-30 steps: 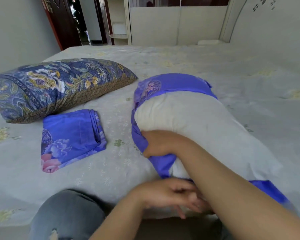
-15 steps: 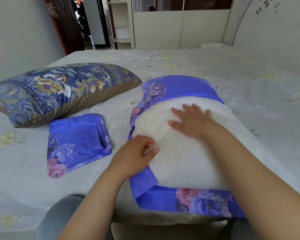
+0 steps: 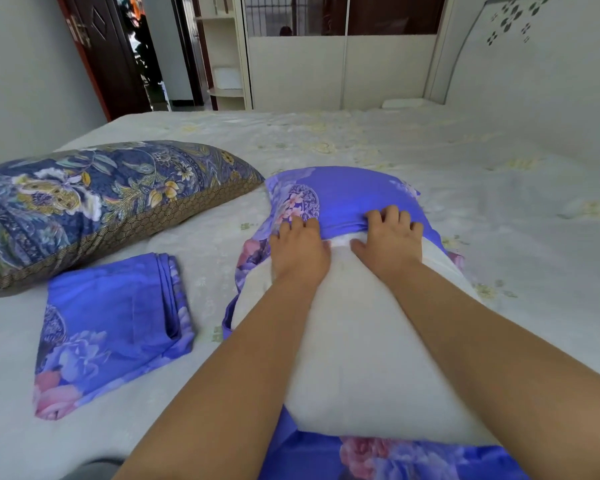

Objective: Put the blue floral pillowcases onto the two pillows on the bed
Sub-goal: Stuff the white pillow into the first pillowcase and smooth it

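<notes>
With the bare white pillow only capped at 12 o'clock by the blue floral fabric pillowcase, left hand and right hand, both grasping its bunched hem, should draw it evenly toward 6 o'clock.

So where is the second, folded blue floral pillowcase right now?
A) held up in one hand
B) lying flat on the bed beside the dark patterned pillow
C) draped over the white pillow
B: the folded blue floral pillowcase lies flat on the bed, just in front of the dark patterned pillow, untouched by either hand.
</notes>
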Available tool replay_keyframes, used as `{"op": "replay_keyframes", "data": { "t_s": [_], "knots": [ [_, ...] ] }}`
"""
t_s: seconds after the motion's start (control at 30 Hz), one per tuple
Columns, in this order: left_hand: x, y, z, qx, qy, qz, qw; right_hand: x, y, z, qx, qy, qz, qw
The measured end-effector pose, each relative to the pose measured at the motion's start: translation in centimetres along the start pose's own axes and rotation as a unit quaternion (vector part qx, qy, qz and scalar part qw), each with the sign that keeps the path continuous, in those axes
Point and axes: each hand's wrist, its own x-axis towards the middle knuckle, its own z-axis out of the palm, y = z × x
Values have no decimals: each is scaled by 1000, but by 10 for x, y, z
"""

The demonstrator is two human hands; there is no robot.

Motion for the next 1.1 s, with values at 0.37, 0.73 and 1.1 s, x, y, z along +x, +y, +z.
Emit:
{"op": "replay_keyframes", "data": {
  "t_s": [0.37, 0.73, 1.1],
  "knots": [
    [-20, -38, 15, -271, 233, -119, 926, 0, 12, 9, 241, 238, 59, 939],
    [-50, -86, 27, -341, 31, -329, 880, -60, 111, 39, 283, -58, 369, 883],
    [-41, -28, 8, -245, 262, -30, 933, -53, 70, 28, 331, 294, 100, 891]
  ]
}}
